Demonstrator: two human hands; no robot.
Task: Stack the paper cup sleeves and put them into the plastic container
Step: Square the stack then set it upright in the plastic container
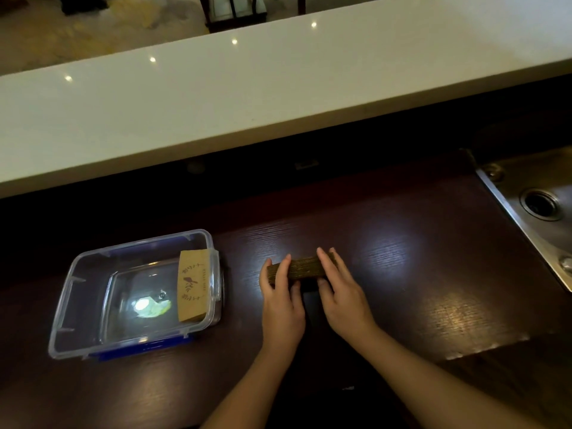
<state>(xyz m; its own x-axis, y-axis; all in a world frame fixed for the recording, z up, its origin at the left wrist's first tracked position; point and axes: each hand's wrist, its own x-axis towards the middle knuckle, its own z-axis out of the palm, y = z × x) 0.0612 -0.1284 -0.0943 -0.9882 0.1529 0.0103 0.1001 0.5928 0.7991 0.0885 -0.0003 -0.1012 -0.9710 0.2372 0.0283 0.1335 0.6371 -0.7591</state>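
Dark wood counter (402, 274): both hands, left (283, 300) & right (343, 292), grip sleeve stack (305, 267); container (93, 267) sleeve (193, 286) print unreadable.

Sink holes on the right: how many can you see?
1 drain hole, dark and round, in the floor of the metal sink at the right edge of the counter. The sink runs out of the picture, so others may be hidden.
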